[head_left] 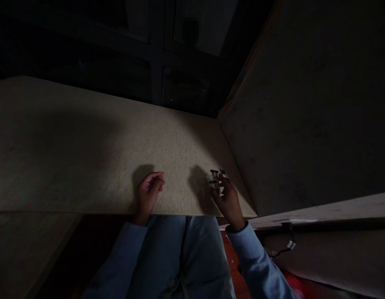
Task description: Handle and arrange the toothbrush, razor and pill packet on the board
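My left hand [149, 190] is just above the front part of the stone-patterned tabletop, its fingers loosely curled and the thumb a little apart from the forefinger. I see nothing in it. On the right, my right hand [226, 198] has thumb and fingers bent around a small clear piece with a dark strip [213, 182]. Just beyond it is another small piece with a dark top [214, 171]. A little dark object [222, 171] lies beside that one, close to my fingertips. Dim light and my fingers hide the exact kind of these pieces.
The pale tabletop [95, 162] stretches far to the left. A wall or panel [304, 124] rises along its right edge, and a dark framed window or cabinet [155, 62] stands behind. Below right hangs a dark cable with a white tag [291, 245].
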Demonstrator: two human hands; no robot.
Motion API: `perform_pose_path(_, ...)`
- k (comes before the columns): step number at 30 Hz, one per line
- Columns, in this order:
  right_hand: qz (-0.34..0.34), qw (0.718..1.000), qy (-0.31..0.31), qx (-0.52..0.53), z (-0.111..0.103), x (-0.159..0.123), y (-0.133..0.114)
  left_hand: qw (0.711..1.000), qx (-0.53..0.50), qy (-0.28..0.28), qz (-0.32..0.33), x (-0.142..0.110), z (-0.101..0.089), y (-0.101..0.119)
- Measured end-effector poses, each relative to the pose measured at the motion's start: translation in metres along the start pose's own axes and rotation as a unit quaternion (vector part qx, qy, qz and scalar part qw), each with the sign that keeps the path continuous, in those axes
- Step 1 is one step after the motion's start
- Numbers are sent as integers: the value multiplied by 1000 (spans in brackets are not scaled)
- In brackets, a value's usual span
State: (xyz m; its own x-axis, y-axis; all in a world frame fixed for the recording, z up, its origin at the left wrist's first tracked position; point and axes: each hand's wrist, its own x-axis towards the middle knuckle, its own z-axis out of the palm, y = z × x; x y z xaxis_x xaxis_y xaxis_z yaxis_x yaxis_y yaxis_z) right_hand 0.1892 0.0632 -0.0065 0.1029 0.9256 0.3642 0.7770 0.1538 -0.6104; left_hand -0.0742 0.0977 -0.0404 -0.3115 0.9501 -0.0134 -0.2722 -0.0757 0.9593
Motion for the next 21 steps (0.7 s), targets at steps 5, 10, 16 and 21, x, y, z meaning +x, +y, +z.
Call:
perform_pose_path(5, -23, 998, -36, 55, 38, -5, -46, 998, 24, -61, -2, -7, 2, 9)
perform_pose_path(10, -46, 995, -44, 70, 66, -5, -77, 994, 29, -103, -7, -10, 3, 12)
perform_pose_path(16, -63, 994, -49, 74, 81, -5, -94, 997, 12, -80, -12, -6, 2, 3)
perform_pose_path(21, -63, 993, -45, 91, 84, -8, -93, 997, 23, -73, 0, -5, 2, 0)
